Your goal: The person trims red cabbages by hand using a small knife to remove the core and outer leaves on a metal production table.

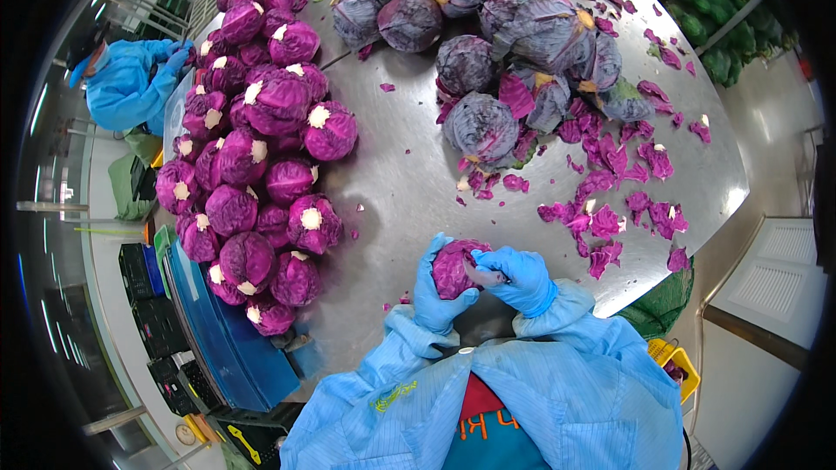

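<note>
In a blue glove, my left hand [434,294] cups a peeled red cabbage [452,269] from its left side and underneath, close to my body. My right hand [522,279], gloved too, grips a knife [483,274] whose blade lies against the right side of that cabbage. The knife's handle is mostly hidden in my fingers. A large pile of peeled, bright purple cabbages [277,101] with pale cut stems rests on the left of the steel table [392,176]. Unpeeled cabbages with dull, greyish outer leaves [480,125] are heaped at the far middle and right.
Torn purple leaves [604,222] litter the table's right side. Blue panels [225,333] and black crates [157,329] stand beyond the left edge. A co-worker in blue [130,81] is at the far left. Green net sacks [705,6] sit at the far right, a yellow crate [682,372] lower right.
</note>
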`<state>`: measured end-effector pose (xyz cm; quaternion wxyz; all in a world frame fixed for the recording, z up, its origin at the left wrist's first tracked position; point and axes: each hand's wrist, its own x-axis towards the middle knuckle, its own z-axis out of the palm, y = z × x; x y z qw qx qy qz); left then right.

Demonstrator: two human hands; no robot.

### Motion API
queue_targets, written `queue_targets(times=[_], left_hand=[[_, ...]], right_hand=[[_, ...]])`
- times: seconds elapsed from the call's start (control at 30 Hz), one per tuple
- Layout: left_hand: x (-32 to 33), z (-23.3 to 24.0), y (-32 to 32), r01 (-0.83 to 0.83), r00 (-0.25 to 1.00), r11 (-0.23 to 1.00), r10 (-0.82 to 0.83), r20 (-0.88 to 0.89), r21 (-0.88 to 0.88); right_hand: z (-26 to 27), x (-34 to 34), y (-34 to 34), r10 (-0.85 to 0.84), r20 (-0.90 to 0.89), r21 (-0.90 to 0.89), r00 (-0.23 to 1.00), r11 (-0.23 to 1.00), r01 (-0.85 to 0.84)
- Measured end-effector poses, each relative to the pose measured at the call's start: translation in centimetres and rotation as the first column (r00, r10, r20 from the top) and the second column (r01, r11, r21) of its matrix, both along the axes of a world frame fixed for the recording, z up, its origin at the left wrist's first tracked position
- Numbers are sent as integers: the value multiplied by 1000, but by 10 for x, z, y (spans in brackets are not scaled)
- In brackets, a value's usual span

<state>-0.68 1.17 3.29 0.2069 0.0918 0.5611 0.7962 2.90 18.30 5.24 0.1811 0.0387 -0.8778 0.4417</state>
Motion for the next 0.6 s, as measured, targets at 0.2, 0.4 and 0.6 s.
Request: queue_targets(times=[0.2,0.4,0.6], left_hand=[[13,-13,-1,-88,647,954,-164,745,287],[16,-13,-4,-23,537,1000,-4,843,19],[19,-3,5,-429,850,669,73,-521,-607]], right_hand=[[-26,4,11,102,499,-453,861,877,159],[-47,21,7,241,570,-604,786,771,202],[-64,15,-14,286,400,-695,871,714,85]])
